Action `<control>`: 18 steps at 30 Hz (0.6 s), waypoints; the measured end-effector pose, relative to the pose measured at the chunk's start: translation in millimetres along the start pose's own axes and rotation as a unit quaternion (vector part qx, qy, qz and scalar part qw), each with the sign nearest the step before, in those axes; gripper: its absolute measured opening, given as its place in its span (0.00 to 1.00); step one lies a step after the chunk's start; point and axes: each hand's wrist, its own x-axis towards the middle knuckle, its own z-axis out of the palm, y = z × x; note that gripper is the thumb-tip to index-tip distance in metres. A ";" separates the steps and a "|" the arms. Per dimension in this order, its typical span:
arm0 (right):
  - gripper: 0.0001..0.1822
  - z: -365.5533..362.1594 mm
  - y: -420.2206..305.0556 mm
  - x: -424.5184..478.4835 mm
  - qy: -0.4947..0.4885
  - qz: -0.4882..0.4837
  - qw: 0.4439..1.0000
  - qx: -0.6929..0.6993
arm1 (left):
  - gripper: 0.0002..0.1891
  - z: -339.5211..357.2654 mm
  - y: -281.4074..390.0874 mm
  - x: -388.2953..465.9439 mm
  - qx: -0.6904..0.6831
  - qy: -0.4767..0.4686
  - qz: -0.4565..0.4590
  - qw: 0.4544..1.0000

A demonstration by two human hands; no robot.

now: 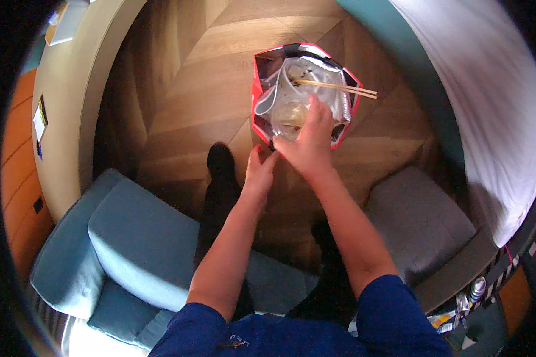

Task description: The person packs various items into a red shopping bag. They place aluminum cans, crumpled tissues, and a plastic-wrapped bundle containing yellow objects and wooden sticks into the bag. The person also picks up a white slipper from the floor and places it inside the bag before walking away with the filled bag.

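A red-edged bag (pixel 256 96) with a silvery lining stands open in front of me. Inside it sit clear plastic food containers, one holding a yellowish liquid (pixel 292 114) and another (pixel 297 67) with dark food bits. A loose plastic lid or rim (pixel 265 103) leans at their left. Two wooden chopsticks (pixel 355 88) lie across the containers and stick out past the bag's right edge. My right hand (pixel 311 138) spans the nearer container, thumb on its near side. At the bag's near rim is my left hand (pixel 260 169), its fingertips at the edge; their grip is partly hidden.
Wood-patterned floor (pixel 196 98) surrounds the bag. A blue-grey sofa (pixel 143 236) is at lower left, a grey upholstered seat (pixel 415 223) at right. A beige counter (pixel 67 111) curves along the left, and a white cloth (pixel 487 111) hangs at right. My dark shoe (pixel 220 158) is below the bag.
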 end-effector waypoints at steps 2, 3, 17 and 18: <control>0.50 -0.9 6.9 1.9 -0.016 -0.006 1.000 0.015 | 0.33 10.0 2.0 -4.2 -0.004 -0.012 -0.013 1.000; 0.50 1.2 9.6 0.6 -0.026 -0.010 0.999 0.026 | 0.32 12.2 6.1 -8.6 -0.004 -0.011 -0.023 1.000; 0.50 -15.2 12.8 3.0 -0.087 -0.030 0.993 -0.076 | 0.23 20.9 -20.5 36.5 -0.109 -0.041 -0.031 0.993; 0.44 -26.8 5.8 1.9 -0.081 -0.010 0.996 0.023 | 0.25 14.2 -26.6 44.1 -0.045 -0.050 -0.025 0.997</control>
